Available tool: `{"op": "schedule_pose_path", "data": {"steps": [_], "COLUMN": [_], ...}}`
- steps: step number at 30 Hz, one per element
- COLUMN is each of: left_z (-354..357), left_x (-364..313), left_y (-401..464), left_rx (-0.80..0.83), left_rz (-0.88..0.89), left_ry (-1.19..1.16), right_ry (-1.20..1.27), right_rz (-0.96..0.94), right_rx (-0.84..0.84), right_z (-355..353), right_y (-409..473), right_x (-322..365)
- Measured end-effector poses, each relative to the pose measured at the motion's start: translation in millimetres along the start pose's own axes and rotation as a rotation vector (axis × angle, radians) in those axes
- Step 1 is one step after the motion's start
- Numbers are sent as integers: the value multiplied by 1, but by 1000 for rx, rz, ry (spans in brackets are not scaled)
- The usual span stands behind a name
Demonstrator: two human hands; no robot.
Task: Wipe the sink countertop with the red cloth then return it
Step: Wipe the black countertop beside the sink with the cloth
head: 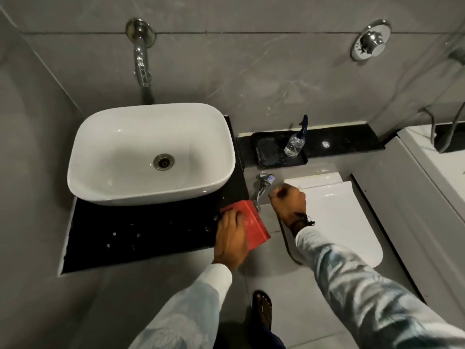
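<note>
Red is the cloth [251, 222] we press at the right-hand edge of the black desk [141, 235], a little below the middle of the frame. Our left hand [231, 238] lies flat on its left part, the grip spread with the fingers laid over the fabric rather than pinching it, while the cloth's right part hangs past the desk's edge. Water drops dot the dark surface to the left of the hand. The white basin [151, 152] sits on the desk in the centre left of the frame, with a chrome spout [141, 61] on the grey wall above it.

Our right hand [289, 202] is just right of the cloth, apart from it, over the white toilet lid [347, 217]; its grip is curled loosely inward, and we cannot tell whether it holds anything. A small chrome tap [264, 183] stands between the two hands, close to the cloth's upper corner. In the upper right of centre, a clear bottle [295, 143] with a dark pump stands on a black tray [269, 149] on a dark ledge. A sandalled foot [263, 311] shows on the floor at the bottom.
</note>
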State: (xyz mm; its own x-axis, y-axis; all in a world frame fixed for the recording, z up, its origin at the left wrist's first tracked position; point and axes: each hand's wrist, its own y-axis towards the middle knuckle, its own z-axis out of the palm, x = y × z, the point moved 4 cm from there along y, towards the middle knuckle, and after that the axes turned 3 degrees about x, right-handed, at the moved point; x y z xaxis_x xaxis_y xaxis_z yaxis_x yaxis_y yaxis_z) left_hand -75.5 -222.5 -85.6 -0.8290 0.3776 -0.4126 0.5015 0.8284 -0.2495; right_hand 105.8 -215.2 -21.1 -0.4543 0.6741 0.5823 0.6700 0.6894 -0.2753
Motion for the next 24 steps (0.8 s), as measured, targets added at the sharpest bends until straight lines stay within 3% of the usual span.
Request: {"op": "schedule_pose_path", "data": {"steps": [2, 7, 10, 16, 24], "left_z": [21, 39, 57, 69, 54], "left_x": [-11, -22, -24, -22, 5], "left_y": [-1, 20, 26, 28, 19], "left_rx": [70, -50, -94, -136, -85], "left_rz": [2, -118, -148, -125, 12], "left_ry": [31, 29, 60, 48, 44], "right_ry": [-29, -139, -254, -504, -578], "right_rz": [-172, -668, -856, -833, -731], "right_rx": [-43, -60, 5, 298, 181], "right_z": [-12, -2, 31, 105, 114], "right_y": [12, 36, 43, 50, 46], "right_x": [37, 127, 154, 143, 147]}}
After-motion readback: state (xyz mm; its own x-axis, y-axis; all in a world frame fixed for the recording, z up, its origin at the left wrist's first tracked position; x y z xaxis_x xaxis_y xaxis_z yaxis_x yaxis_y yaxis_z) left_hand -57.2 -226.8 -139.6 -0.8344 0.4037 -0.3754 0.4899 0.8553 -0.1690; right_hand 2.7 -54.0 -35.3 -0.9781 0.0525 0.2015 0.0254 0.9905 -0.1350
